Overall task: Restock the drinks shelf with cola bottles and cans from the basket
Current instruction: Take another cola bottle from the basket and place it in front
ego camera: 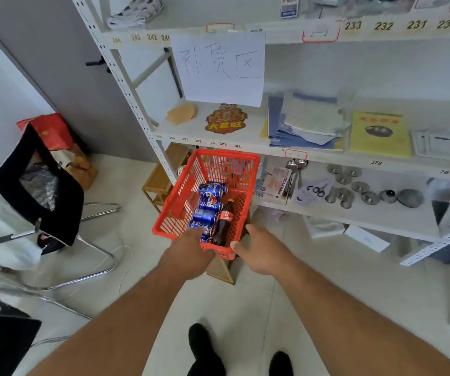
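A red plastic basket (226,164) stands on a small wooden stool in front of the shelving. Inside lie several blue cola cans (209,198) and one dark cola bottle (223,222) with a red label. My left hand (188,253) reaches over the basket's near rim, its fingers down among the nearest cans; whether it holds one is hidden. My right hand (259,248) hovers by the basket's near right corner with fingers spread, thumb close to the rim, holding nothing. The white shelf (245,137) above the basket bears a handwritten paper sign (221,69).
A black chair (42,183) with chrome legs stands at the left. A low wooden rack (161,180) sits beside the shelf post. The middle shelf holds papers (310,123) and a yellow booklet (381,134); the lower shelf holds metal lids (354,185) and spoons. My shoes (204,351) are below.
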